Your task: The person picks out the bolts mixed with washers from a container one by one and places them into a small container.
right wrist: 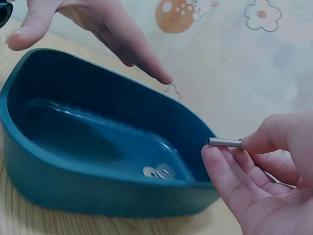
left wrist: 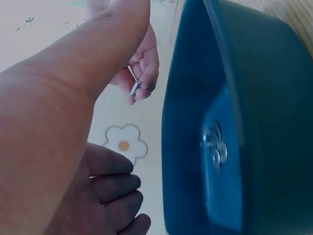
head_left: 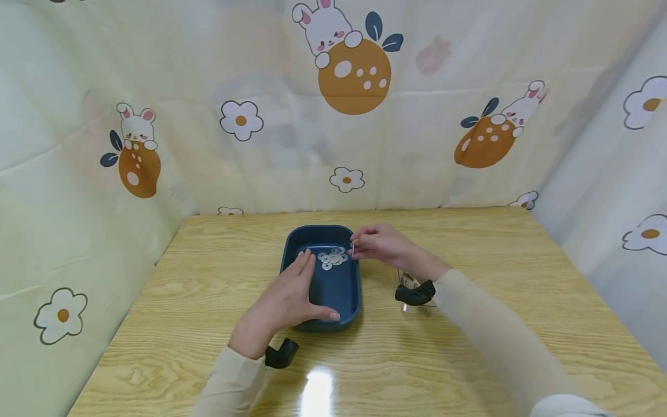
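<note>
A dark blue rectangular tub (head_left: 336,292) with rounded corners stands on the table, and several flat metal washers (head_left: 333,259) lie in a cluster inside it. My left hand (head_left: 289,295) hovers over the tub's left side, fingers straight, thumb spread toward the near end, holding nothing. At the tub's far right rim, my right hand (head_left: 383,246) pinches a short silver metal tube (right wrist: 225,142) between thumb and fingers. One end of the tube, with a dark round hole, points out from the fingertips in the right wrist view.
Partly hidden under my right wrist is a small clear item (head_left: 409,282) with brown markings. Black wrist devices (head_left: 415,293) sit at both wrists. The wooden table (head_left: 219,278) ends at a patterned curtain (head_left: 292,174) at the back and sides.
</note>
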The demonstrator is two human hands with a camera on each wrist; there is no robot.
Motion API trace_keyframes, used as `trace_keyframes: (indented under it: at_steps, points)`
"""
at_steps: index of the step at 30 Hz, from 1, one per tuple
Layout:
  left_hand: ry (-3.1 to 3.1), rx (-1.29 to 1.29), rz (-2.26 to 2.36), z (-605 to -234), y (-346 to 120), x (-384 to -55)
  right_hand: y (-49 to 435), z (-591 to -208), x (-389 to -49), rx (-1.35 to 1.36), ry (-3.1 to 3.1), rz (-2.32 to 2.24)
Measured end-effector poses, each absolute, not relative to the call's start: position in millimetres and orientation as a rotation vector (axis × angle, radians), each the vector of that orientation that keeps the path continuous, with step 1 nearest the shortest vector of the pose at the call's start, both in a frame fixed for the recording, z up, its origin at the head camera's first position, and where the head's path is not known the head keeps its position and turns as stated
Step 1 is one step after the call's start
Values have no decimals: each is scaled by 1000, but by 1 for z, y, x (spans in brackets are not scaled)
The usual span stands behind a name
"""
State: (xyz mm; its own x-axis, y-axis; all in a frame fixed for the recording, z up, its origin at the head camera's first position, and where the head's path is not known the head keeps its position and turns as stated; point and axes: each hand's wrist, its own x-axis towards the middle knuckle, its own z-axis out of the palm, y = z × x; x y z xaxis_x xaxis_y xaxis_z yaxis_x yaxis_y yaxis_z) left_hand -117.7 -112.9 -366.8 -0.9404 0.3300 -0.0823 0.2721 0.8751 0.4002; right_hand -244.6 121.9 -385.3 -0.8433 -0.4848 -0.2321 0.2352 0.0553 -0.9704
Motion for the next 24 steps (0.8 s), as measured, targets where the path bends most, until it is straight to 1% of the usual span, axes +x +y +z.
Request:
trace_keyframes:
  at_steps: [8, 24]
  points:
    - [2873, 548, 573, -363, -92, -122, 152, -378, -239, -245, 1850, -1832]
    - [2808, 674, 508, -365, -47, -129, 210, -380, -222, -258, 1923, -1733]
